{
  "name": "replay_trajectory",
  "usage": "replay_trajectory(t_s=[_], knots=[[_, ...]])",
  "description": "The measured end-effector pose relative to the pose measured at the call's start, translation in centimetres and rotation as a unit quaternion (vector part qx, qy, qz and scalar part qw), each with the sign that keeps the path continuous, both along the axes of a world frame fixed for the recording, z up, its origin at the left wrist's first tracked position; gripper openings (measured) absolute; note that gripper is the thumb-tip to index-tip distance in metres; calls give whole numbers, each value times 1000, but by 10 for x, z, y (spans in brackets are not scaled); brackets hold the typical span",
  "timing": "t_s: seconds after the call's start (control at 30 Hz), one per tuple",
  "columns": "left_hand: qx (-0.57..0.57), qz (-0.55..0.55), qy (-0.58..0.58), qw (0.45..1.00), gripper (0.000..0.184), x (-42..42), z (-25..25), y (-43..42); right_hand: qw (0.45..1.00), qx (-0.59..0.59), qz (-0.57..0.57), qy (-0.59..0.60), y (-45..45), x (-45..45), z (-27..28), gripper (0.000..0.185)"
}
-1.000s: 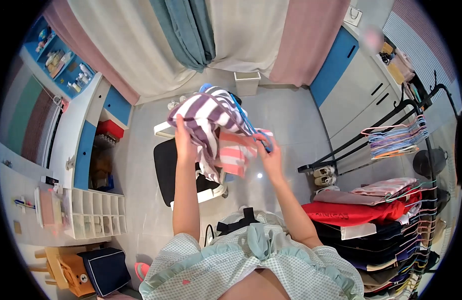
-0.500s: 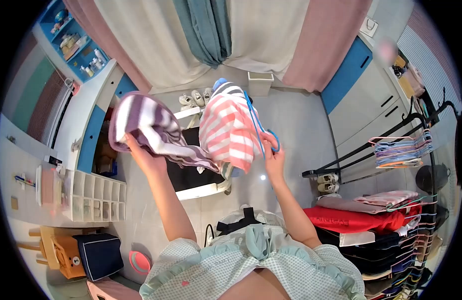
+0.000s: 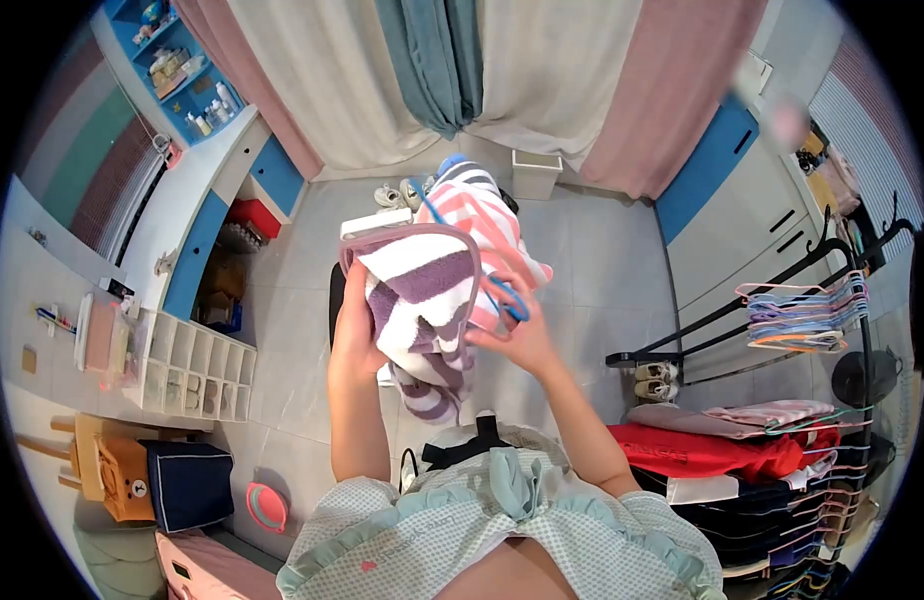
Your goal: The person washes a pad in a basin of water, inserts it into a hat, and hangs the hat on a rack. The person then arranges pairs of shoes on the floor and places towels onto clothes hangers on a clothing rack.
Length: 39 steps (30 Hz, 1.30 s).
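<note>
A purple-and-white striped towel [image 3: 422, 275] with a bound purple edge hangs in front of me, its lower end bunched below. My left hand [image 3: 356, 325] is closed on its left side. My right hand [image 3: 520, 335] is closed on a blue clothes hanger [image 3: 509, 300], fingers close to the towel's right edge. Part of the hanger passes behind the towel, and its upper end shows above it. Beyond lies a pile of striped cloth, with a pink-and-white striped cloth [image 3: 482, 205] on top. The chair [image 3: 374, 224] under it is mostly hidden by the towel.
On the right stands a black clothes rack [image 3: 717, 320] with hanging clothes [image 3: 722, 450] and a bunch of spare hangers [image 3: 797, 310]. A white bin [image 3: 535, 175] is by the curtains. A desk [image 3: 187, 195] and a white compartment shelf [image 3: 197, 370] line the left.
My left hand has brought the towel right and in front of me. My right hand has moved slightly left with the hanger, which now partly overlaps the towel.
</note>
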<state>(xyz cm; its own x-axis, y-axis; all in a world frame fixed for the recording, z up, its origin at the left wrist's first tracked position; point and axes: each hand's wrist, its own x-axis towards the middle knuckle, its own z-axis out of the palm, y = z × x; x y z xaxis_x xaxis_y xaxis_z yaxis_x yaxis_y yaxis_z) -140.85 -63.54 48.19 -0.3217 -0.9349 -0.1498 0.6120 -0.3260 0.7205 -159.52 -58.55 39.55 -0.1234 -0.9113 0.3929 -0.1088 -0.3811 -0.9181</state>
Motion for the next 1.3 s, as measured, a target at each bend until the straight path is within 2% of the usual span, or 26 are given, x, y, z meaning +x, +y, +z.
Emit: replay_trajectory(t_s=[0.03, 0.13, 0.17, 0.27, 0.3, 0.37, 0.4, 0.43, 0.47, 0.5, 0.53, 0.6, 0.63, 0.7, 0.73, 0.8, 0.97, 1.0, 1.03, 1.1, 1.17, 1.3], knots=[[-10, -7, 12, 1000, 48, -4, 0, 4, 1000, -10, 16, 15, 4, 0, 2, 52], [-19, 6, 9, 1000, 48, -20, -3, 12, 998, -4, 35, -60, 23, -4, -2, 32], [-17, 14, 7, 1000, 48, -25, -7, 14, 992, -124, -22, 16, 23, -9, -2, 21], [-35, 19, -20, 999, 47, -41, -13, 28, 993, -11, -75, -86, 43, -29, 5, 12], [-45, 16, -32, 998, 47, -45, -15, 34, 991, -52, -100, -76, 47, -37, 9, 8], [-46, 4, -65, 997, 47, -51, -25, 44, 990, -36, -127, -52, 58, -60, 18, 13], [-44, -20, -96, 994, 53, -54, -32, 49, 989, -29, -141, -39, 63, -75, 21, 16], [-68, -64, -157, 983, 60, -58, -38, 55, 982, -80, -168, 36, 64, -90, 22, 18], [-92, -107, -217, 966, 68, -62, -43, 61, 982, -73, -172, 20, 68, -101, 26, 18], [-92, -197, -266, 939, 82, -68, -42, 62, 982, -66, -176, 5, 74, -110, 33, 18], [-144, -229, -385, 883, 84, -81, -41, 66, 982, -60, -178, -10, 80, -119, 41, 18], [-225, -270, -338, 873, 79, -112, -23, 92, 983, -63, -170, 38, 93, -134, 55, 17], [-219, -327, -351, 850, 87, -125, -33, 92, 985, -52, -159, 42, 98, -141, 58, 17], [-261, -367, -379, 808, 65, -149, -43, 101, 981, -70, -150, 98, 104, -155, 56, 12], [-236, -419, -353, 803, 60, -159, -50, 103, 983, -64, -149, 83, 107, -160, 53, 12], [-166, -365, -305, 864, 57, -177, -54, 114, 987, -50, -146, 54, 115, -165, 51, 11], [-62, -309, -269, 910, 60, -205, -82, 110, 983, -21, -172, 61, 151, -182, 60, 30], [-46, -294, -273, 915, 61, -211, -84, 112, 981, -49, -170, 76, 156, -185, 56, 29], [19, -288, -256, 922, 64, -217, -88, 112, 978, -78, -168, 92, 161, -188, 53, 27], [26, -269, -174, 947, 67, -231, -84, 115, 971, -129, -162, 117, 169, -192, 49, 28], [52, -221, -126, 966, 71, -244, -72, 123, 975, -127, -134, 126, 178, -191, 51, 27], [35, -181, -36, 982, 69, -265, -59, 125, 985, -82, -98, 118, 194, -189, 45, 31]])
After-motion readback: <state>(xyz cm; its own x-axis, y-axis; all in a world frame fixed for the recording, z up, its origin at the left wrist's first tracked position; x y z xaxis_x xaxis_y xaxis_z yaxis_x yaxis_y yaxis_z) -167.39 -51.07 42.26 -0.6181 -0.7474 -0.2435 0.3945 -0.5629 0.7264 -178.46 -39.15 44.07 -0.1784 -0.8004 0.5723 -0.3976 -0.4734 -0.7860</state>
